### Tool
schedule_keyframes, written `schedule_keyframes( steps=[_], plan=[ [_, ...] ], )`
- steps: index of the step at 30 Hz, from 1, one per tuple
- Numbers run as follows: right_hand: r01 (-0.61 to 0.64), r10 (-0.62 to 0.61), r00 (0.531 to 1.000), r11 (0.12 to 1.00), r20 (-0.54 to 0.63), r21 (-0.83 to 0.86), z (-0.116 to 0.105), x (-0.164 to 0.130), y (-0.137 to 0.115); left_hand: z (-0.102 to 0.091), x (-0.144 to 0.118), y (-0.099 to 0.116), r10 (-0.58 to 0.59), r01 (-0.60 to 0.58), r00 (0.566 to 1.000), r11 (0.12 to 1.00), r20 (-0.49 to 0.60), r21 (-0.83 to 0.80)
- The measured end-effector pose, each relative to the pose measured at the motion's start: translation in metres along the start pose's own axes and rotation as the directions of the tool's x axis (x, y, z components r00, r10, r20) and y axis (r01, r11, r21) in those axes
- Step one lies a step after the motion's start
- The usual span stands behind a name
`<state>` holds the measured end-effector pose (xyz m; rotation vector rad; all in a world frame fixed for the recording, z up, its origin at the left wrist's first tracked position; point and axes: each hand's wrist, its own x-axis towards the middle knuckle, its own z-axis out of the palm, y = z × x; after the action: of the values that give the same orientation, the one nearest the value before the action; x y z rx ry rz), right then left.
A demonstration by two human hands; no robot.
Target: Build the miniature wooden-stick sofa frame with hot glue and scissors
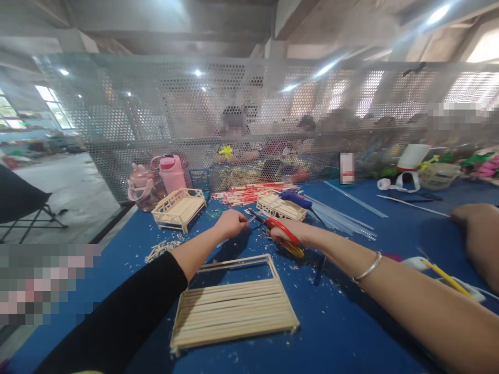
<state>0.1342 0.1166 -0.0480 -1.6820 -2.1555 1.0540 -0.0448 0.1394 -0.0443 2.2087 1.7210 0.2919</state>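
Note:
My right hand grips a pair of scissors with red and yellow handles, their dark blades pointing left. Opposite the blades, my left hand is closed in a pinch on a thin pale strip, too small to make out well. The strip's end is close to the blades; whether they touch I cannot tell. Below both hands lies a panel of wooden sticks, set side by side, with an open frame at its far end. A small stick-built bed frame stands to the left.
Behind the scissors, a blue glue gun rests on another stick-built piece. Red-tipped sticks and clear glue sticks lie farther back. Pink bottles stand left of a perforated screen. Another person's hand is at right.

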Motion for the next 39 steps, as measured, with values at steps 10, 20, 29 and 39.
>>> schedule_keyframes(
  steps=[10, 20, 29, 39],
  plan=[
    [0.048, -0.072, 0.994, 0.961, -0.079, -0.274, 0.002, -0.006, 0.001, 0.000, 0.003, -0.007, -0.029, 0.023, 0.997, 0.997, -0.076, -0.068],
    [-0.005, -0.089, 0.977, 0.898, -0.194, -0.439, 0.004, -0.073, 0.018, -0.043, -0.018, 0.018, -0.057, -0.180, 0.892, 0.865, -0.448, -0.468],
    [0.221, -0.374, 0.778, 0.915, -0.505, -0.337, 0.010, -0.097, 0.010, -0.020, -0.074, 0.099, 0.067, -0.277, 0.961, 0.319, -0.270, -0.906],
    [-0.510, 0.302, 0.759, 0.826, -0.576, -0.239, -0.054, -0.070, 0.077, -0.029, -0.135, 0.036, -0.084, -0.297, 0.901, 0.596, -0.426, -0.746]
  ],
)
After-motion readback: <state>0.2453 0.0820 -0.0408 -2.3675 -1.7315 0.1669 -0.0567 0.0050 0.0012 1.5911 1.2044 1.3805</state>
